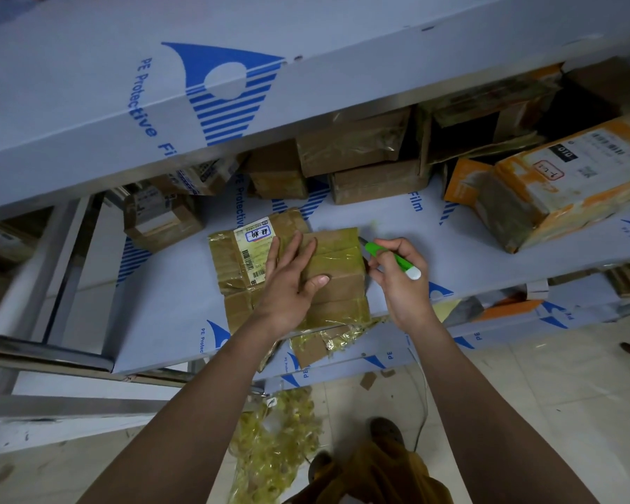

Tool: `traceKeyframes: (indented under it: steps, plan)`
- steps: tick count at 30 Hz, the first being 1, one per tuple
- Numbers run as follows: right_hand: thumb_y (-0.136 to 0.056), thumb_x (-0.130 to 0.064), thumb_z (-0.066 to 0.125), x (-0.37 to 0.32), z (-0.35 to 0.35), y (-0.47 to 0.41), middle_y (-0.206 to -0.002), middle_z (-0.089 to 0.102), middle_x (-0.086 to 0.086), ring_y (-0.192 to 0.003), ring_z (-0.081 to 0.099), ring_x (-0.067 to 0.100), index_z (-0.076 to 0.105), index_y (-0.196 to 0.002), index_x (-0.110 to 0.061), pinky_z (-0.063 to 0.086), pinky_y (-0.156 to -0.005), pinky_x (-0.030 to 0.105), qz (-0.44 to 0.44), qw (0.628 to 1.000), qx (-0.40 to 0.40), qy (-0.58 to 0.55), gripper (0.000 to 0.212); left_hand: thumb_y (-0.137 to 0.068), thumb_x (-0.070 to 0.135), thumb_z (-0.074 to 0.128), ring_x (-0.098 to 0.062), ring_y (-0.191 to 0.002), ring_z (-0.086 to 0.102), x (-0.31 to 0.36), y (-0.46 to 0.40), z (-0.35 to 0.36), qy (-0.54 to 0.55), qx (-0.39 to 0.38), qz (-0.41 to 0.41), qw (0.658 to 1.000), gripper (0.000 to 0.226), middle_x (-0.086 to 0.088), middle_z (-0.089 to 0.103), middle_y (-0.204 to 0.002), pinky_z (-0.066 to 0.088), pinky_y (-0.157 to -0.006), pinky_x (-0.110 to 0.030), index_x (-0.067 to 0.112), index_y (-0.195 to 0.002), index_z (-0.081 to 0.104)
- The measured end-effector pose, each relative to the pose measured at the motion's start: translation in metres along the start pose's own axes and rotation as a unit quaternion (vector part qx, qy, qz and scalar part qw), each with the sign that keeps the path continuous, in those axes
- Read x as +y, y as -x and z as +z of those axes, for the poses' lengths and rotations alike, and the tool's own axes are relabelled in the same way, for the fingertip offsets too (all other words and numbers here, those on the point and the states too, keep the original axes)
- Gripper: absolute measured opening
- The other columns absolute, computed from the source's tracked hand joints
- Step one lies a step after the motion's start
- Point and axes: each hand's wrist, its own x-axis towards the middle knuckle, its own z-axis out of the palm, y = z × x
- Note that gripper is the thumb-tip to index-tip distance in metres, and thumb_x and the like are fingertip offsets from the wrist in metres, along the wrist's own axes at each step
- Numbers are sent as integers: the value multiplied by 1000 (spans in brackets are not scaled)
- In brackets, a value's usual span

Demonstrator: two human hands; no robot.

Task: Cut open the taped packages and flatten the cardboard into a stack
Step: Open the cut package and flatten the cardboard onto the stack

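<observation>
A flat, tape-wrapped cardboard package (291,271) is lying on the middle shelf (182,307) of a metal rack covered in blue protective film, near the front edge. A white shipping label (254,249) is showing on its upper left part. The person's left hand (290,281) is pressing down on the package with straight, spread fingers, palm flat on the taped surface. The right hand (397,274) is gripping a green-and-white utility knife (391,260), fingers curled round the handle, with the blade end pointing at the package's right edge; whether the blade is touching the tape cannot be told.

Just in front of the package, torn cardboard and crumpled yellowish tape scraps (324,341) are hanging over the shelf edge. A bigger heap of stripped tape (273,441) is lying on the tiled floor (524,412) below, beside the person's shoes (386,431).

Toward the back of the same shelf, several brown taped boxes (357,165) are sitting in a row, with a smaller labelled box (161,216) at the left. At the right, an orange-and-white parcel (561,183) is resting tilted, well apart from the package under the hands.
</observation>
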Motion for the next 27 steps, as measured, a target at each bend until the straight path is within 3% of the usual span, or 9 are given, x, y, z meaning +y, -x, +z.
traceKeyframes:
  steps: [7, 13, 18, 23, 27]
  plan:
    - [-95, 4, 52, 3, -3, 6, -76, 62, 0, -77, 61, 11, 65, -85, -14, 56, -89, 43, 2, 1000, -1, -11, 24, -98, 36, 54, -10, -147, -22, 1, -2, -3, -17, -19, -8, 1000, 67, 18, -3, -162, -5, -119, -33, 29, -154, 19]
    - [-95, 7, 49, 1, -7, 10, -71, 61, 0, -75, 61, 12, 62, -86, -9, 57, -87, 41, -1, 1000, -6, -11, 22, -98, 36, 54, -11, -147, -22, 3, -4, -6, -19, -31, -14, 999, 67, 19, -3, -161, -7, -118, -32, 30, -155, 19]
    - [-95, 7, 50, 3, -12, 20, -80, 66, 4, -90, 67, 25, 63, -86, -7, 56, -92, 45, 5, 999, -20, -27, 21, -96, 34, 57, -11, -147, -21, 2, -5, -8, -6, -32, -16, 999, 68, 24, -2, -157, -6, -118, -33, 30, -154, 21]
    - [-95, 10, 48, -5, -19, 20, -89, 65, 10, -98, 71, 25, 62, -85, -5, 56, -92, 46, 10, 998, -54, -9, 22, -94, 31, 62, -9, -147, -20, 1, -3, -9, 10, -38, -14, 999, 71, 29, -3, -151, -6, -118, -31, 31, -153, 23]
    - [-97, 9, 45, -12, -21, 12, -80, 57, 9, -73, 63, 10, 59, -87, -1, 57, -90, 47, 15, 997, -33, -64, 20, -93, 28, 64, -8, -147, -18, 6, -6, -13, 35, -46, -25, 998, 71, 30, 2, -149, -5, -118, -31, 31, -153, 26]
